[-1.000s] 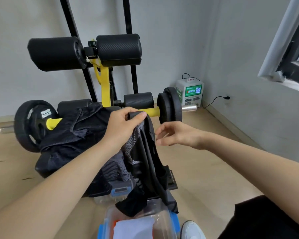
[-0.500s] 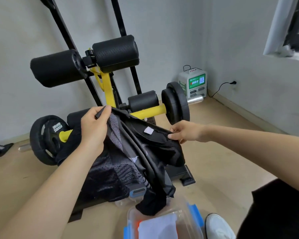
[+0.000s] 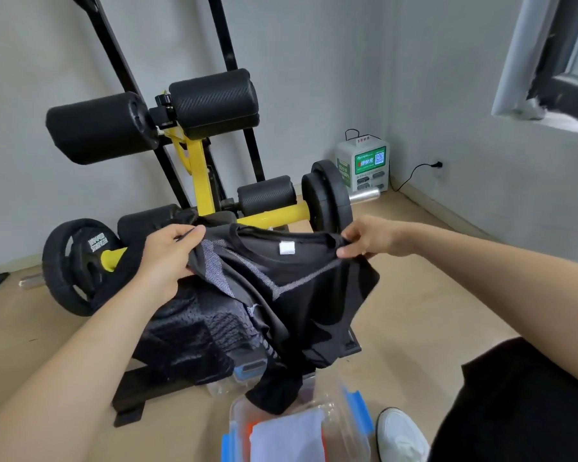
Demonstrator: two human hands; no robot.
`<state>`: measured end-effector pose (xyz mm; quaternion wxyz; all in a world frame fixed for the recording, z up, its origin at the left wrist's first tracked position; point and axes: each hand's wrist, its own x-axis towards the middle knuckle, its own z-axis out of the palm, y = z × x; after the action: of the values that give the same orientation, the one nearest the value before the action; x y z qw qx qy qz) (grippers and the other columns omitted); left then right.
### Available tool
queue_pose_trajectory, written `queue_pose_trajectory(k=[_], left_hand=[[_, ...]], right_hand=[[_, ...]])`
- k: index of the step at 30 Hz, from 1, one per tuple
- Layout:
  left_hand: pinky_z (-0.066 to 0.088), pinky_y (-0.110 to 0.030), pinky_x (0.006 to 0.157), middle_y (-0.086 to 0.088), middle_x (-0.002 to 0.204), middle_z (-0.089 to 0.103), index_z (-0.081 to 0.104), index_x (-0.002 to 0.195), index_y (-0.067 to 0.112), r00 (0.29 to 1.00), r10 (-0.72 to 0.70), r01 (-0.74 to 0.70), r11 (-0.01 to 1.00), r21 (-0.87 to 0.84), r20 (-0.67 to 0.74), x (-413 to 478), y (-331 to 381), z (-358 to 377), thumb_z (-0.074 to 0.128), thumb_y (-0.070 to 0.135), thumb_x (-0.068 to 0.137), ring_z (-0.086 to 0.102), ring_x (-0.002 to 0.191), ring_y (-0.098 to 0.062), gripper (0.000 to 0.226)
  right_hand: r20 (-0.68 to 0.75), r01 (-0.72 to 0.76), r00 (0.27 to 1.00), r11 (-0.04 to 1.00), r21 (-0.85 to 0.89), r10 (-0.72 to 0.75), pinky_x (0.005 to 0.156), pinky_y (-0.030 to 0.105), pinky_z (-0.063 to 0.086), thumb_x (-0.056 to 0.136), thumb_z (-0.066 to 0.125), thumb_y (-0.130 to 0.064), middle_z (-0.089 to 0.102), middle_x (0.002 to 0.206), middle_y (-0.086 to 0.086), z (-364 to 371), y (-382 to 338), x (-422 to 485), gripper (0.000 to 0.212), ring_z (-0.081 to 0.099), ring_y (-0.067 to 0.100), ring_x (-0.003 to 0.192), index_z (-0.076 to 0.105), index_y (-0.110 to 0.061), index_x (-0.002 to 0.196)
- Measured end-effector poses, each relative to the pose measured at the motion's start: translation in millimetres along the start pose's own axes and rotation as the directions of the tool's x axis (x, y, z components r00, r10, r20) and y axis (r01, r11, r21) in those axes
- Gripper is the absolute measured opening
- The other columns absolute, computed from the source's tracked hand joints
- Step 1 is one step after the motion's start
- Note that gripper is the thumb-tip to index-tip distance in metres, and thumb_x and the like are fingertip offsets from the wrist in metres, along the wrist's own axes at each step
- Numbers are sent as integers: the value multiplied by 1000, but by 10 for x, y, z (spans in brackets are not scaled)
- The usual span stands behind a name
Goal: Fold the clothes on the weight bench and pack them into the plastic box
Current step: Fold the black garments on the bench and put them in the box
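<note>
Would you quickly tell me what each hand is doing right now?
The left hand grips the black shirt.
The right hand pinches the same shirt.

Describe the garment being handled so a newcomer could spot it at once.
Find the black-and-yellow weight bench against the wall. In front of it a black shirt hangs spread between the left hand and right hand, which hold its top edge. Unlike the dark mesh garment heaped on the bench beneath, it shows a white neck tag and grey stripes.
</note>
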<state>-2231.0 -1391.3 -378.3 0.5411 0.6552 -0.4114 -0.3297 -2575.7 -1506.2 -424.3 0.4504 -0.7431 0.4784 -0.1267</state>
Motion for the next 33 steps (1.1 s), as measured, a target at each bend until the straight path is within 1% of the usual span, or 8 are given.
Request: queue_pose_trajectory(k=[5,10,18,20,24,26,29,33], left_hand=[[53,-31,65,-2,90,75,70,93,16,968,-34,10,995,98,247,-314,108,16,62,26,98,70,73,-11,14],[51,-33,73,-3,90,72,74,86,22,862,-48,42,999,22,505,-618,209,-82,79,46,71,67,80,-16,29],[58,-19,69,-2,103,76,72,105,14,980,-60,65,998,-22,192,-688,3,-713,65,9,93,72,87,-7,15],[59,-18,68,-3,104,77,73,103,11,985,-114,117,993,-13,130,-713,-87,-953,66,7,91,73,85,-7,14],[59,-20,68,-7,102,77,71,110,1,986,-156,158,987,-29,58,-790,-212,-1349,67,8,91,73,84,-11,21],[59,-20,66,-2,93,78,71,107,4,991,-135,135,990,-49,-3,-834,-245,-1497,65,10,94,73,76,-8,16],[59,-25,73,1,95,76,72,96,13,986,-91,78,993,-91,-141,-889,-262,-1667,66,14,94,73,71,-7,6],[59,-29,77,-5,99,73,68,93,15,964,8,-70,971,-228,-264,-956,-86,-1869,66,20,95,72,77,-11,6]], right_hand=[[-383,0,923,998,-61,-23,83,39,54,92,66,-36,70,97,17,-63,12,-21,33,67,31,93,69,-3,93],[-487,110,849,970,-215,-204,55,30,34,92,66,-33,53,66,5,-38,-182,-85,36,48,18,65,56,-9,67],[-213,232,929,924,-303,-303,55,30,24,89,69,-41,33,62,6,212,-494,-109,53,30,17,58,43,-3,62],[-40,276,958,948,-160,-286,60,29,31,87,72,-40,41,67,9,291,-588,-114,54,38,19,62,52,7,71],[279,254,930,967,-20,-238,74,17,46,82,78,-21,70,76,-3,449,-797,-110,12,62,8,73,74,-10,80],[373,236,903,972,-13,-215,85,19,49,80,78,-10,75,93,3,545,-896,-76,15,68,12,87,75,-5,93],[393,251,895,967,-50,-212,86,24,48,81,77,-6,73,94,6,719,-1052,19,19,66,14,87,73,-1,98],[162,377,921,916,-136,-355,73,29,39,82,79,-23,58,76,6,808,-1377,79,30,51,16,71,68,5,86]])
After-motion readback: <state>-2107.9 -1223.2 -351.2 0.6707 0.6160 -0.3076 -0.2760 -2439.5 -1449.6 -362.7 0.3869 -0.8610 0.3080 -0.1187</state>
